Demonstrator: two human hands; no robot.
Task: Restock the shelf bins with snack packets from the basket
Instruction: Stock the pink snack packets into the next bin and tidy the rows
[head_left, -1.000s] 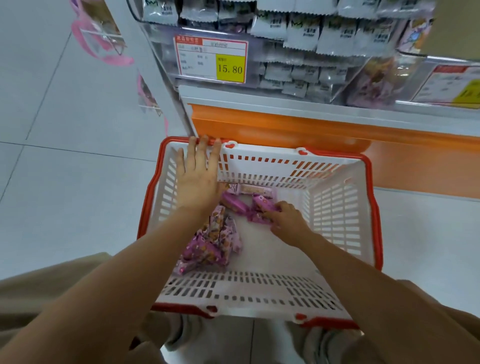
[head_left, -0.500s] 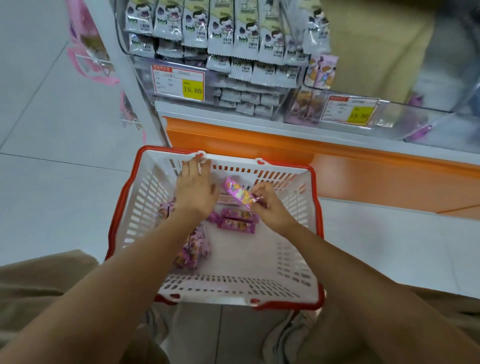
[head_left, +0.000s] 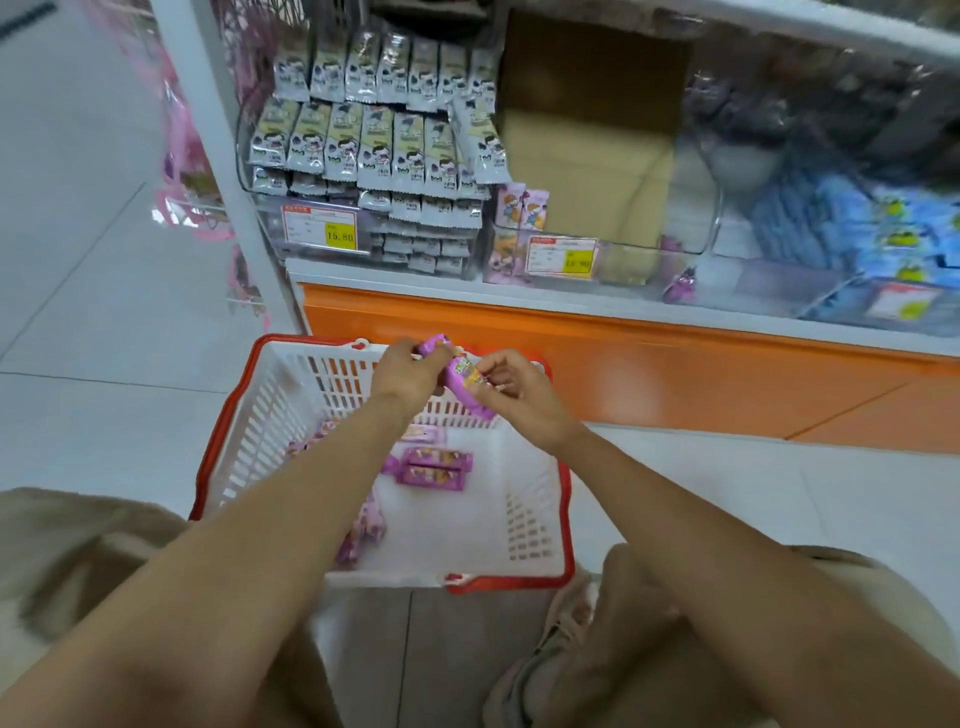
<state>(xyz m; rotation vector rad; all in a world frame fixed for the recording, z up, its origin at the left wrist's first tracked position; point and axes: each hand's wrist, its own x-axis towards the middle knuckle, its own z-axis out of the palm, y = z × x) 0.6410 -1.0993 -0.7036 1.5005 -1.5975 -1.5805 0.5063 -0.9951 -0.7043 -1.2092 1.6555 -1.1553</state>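
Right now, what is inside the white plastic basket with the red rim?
Purple snack packets lie in the basket: two near the middle, more at the left, partly hidden by the left forearm. Count unclear.

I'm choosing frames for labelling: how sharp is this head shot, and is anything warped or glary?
Head view: blur smears the blue packets at right and the purple packets that the left hand and right hand grip; the yellow price tag is legible; the wide lens makes the white shelf post lean; the floor shows soft glare.
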